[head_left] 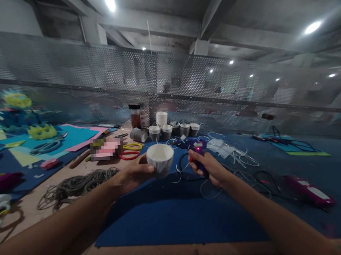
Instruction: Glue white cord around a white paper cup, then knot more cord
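Observation:
My left hand (135,171) is closed around the side of a white paper cup (160,162), which I hold upright above the blue mat (176,219). The cup's mouth faces up and its outside looks wrapped or crinkled. In my right hand (209,165) is a blue glue gun (189,143), gripped by its handle, with a small red light lit on its body. Its nozzle points left, just behind the cup and apart from it as far as I can see. Thin white strings (177,175) lie on the mat between and behind my hands.
Behind stand several wrapped cups (167,132), a stack of white cups (162,118) and a brown jar (135,116). Left lie grey cord (76,187), scissors (130,150) and pliers (48,144). Clear glue sticks (222,147) and a purple device (308,190) lie right. A perforated metal screen (167,74) closes the back.

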A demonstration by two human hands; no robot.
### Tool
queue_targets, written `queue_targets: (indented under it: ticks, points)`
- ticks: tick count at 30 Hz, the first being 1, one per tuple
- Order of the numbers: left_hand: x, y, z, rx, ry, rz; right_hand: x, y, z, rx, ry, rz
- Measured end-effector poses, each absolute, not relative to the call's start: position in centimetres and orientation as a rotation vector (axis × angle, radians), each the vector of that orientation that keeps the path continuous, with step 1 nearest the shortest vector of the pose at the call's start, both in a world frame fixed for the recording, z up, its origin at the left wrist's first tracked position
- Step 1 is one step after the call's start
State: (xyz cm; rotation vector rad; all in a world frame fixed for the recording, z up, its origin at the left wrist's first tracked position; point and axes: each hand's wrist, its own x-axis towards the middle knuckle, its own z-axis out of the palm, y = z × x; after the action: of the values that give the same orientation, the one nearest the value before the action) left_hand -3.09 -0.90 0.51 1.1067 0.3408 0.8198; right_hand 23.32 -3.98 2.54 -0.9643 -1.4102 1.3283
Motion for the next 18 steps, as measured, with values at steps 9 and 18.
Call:
queue_targets:
  ticks: [9,18]
  points:
    - [-2.89,-0.89,0.31,1.121,0.321,0.82,22.91,-4.24,2.55,-0.976,-1.418,1.351]
    - [-3.04,-0.7,0.11,1.143,0.337,0.825,23.39,-4.0,2.67,-1.056,-1.515,1.234]
